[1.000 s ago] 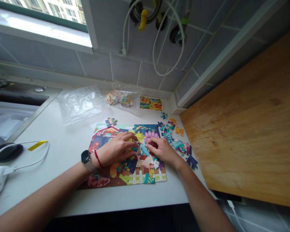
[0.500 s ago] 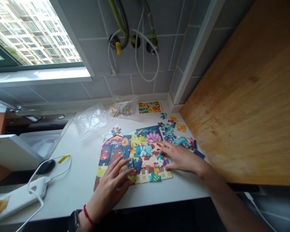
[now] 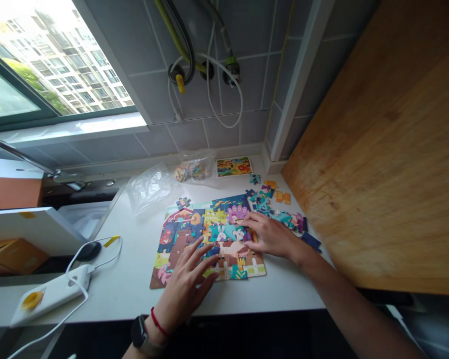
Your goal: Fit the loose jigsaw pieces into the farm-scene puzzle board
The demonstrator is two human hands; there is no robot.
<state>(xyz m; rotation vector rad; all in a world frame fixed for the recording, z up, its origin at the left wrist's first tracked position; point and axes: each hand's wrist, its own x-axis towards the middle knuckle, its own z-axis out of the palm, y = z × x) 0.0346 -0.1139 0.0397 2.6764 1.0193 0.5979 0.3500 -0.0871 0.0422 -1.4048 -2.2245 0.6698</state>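
Lying flat; jigsaw [image 3: 221,233], long axis left-to-right

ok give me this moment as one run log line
left hand: open over puzzle; right hand: over puzzle's right side, grip unclear; loose pieces: right of puzzle; picture card: beyond puzzle

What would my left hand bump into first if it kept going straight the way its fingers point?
Probably the rabbit on the puzzle, just past your left hand's fingertips. I can't tell whether those fingers hover over the puzzle or touch it.
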